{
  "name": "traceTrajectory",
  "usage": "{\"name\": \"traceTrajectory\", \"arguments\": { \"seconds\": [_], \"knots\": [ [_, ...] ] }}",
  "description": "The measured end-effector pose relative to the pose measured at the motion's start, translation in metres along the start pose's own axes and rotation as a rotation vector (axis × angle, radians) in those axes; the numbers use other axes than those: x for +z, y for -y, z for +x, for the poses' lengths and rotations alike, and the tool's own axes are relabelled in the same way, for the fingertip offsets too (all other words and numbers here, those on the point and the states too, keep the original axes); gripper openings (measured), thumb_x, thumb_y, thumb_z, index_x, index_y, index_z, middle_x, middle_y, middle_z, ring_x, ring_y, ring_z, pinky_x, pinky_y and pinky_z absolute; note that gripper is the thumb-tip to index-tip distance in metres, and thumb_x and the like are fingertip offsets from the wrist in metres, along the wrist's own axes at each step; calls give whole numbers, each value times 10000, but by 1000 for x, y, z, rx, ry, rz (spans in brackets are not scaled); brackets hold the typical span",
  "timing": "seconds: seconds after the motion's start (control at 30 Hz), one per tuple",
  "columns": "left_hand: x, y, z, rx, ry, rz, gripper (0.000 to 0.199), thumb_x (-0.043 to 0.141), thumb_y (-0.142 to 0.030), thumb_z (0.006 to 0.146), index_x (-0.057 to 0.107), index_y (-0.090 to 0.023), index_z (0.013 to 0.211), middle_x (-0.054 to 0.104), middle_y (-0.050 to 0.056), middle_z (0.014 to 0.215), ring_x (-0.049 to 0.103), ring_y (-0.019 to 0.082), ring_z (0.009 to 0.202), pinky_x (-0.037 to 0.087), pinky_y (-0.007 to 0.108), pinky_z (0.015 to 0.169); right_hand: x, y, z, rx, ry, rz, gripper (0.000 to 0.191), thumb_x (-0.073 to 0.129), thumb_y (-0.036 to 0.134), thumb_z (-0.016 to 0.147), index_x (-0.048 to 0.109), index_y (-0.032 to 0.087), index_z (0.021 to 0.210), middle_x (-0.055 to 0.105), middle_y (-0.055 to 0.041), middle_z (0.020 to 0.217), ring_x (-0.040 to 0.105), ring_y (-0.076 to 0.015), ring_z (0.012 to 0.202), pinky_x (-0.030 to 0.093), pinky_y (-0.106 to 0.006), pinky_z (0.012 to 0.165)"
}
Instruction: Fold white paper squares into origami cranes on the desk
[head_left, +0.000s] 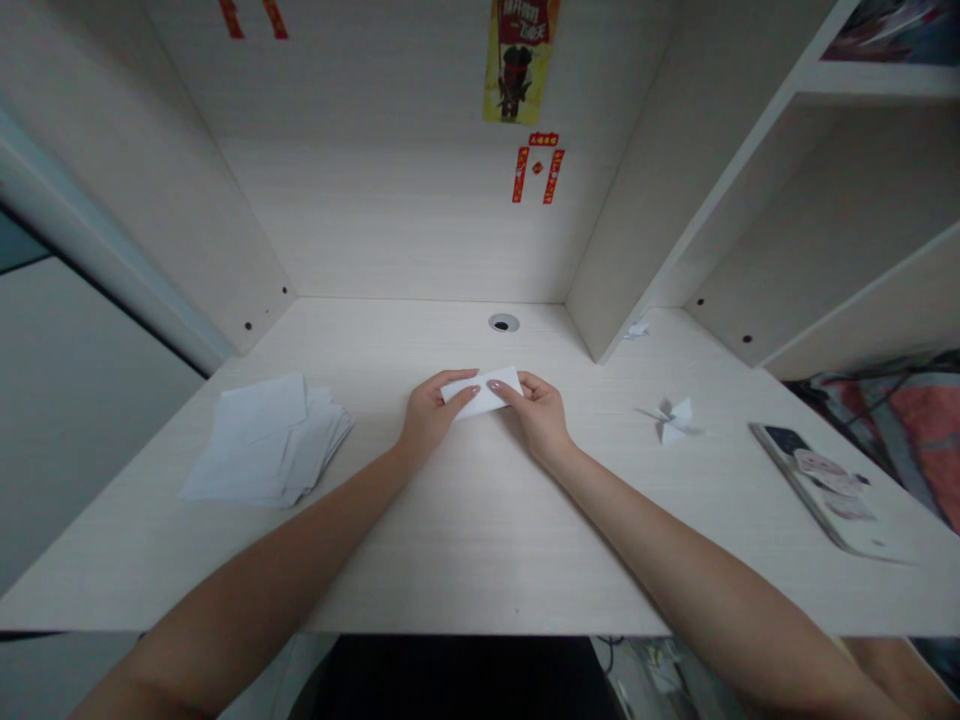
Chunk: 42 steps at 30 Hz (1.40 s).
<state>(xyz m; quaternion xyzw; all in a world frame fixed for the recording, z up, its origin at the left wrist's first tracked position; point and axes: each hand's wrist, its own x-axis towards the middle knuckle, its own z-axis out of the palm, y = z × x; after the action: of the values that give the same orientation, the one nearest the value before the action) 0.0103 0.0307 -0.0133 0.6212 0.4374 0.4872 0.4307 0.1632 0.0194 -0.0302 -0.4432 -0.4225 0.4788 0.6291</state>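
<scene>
A small folded piece of white paper [491,392] is held just above the desk, tilted slightly up to the right. My left hand [436,408] pinches its left end, thumb on the face toward me and fingers behind. At the right end my right hand [541,412] grips it the same way, with the thumb pressed on the front. Most fingers of both hands are hidden behind the paper or curled away. To the right lies a folded white paper pinwheel shape [675,420]. A loose stack of white paper sheets [262,440] rests on the left.
The pale wooden desk [480,550] has a back panel and upright dividers. A phone in a decorated case [832,490] lies at the right. A round cable hole [504,323] is near the back. Crumpled white paper [637,329] sits by the divider, and red-grey fabric [900,420] beyond the right edge.
</scene>
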Motion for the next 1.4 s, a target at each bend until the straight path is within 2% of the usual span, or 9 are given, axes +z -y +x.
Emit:
{"name": "traceTrajectory", "arguments": {
  "seconds": [0.47,0.67,0.8,0.93,1.13,1.4],
  "knots": [
    [0,-4,-2,6,6,24,275,633,-342,745,692,-191,968,692,58,1007,617,162,821,477,244,657,1,1,-1,-18,-8,-23,284,757,391,595,686,184,776,694,-27,749,591,-159,641,442,-280,622],
    [-1,-6,-3,-8,-8,34,326,653,-342,729,672,-196,1019,692,53,968,592,132,670,448,227,552,0,2,-1,-19,-18,-76,311,745,419,603,688,180,793,699,-44,781,597,-176,678,453,-290,635],
    [-1,-11,-3,-1,-33,46,418,665,-326,718,623,-190,1111,690,36,837,539,108,551,411,217,478,0,3,-2,-16,-16,-67,309,747,414,603,688,179,796,698,-44,778,595,-174,671,457,-294,640],
    [0,-10,-3,0,-40,68,376,663,-328,718,642,-186,1066,683,30,792,518,102,526,387,213,453,1,3,-3,0,8,4,260,753,376,613,685,189,780,698,-27,753,591,-156,636,450,-285,629],
    [0,-5,-3,15,-38,45,350,649,-356,724,653,-193,1034,681,53,985,571,113,636,426,208,511,1,3,-2,13,-1,0,292,761,399,588,684,188,774,700,-29,752,602,-165,639,451,-285,616],
    [1,-1,-2,-18,-3,-13,281,638,-355,738,685,-193,962,691,63,987,617,161,771,467,240,607,2,2,-2,33,-3,6,278,755,393,597,681,189,772,693,-31,746,594,-165,645,457,-282,611]
  ]
}}
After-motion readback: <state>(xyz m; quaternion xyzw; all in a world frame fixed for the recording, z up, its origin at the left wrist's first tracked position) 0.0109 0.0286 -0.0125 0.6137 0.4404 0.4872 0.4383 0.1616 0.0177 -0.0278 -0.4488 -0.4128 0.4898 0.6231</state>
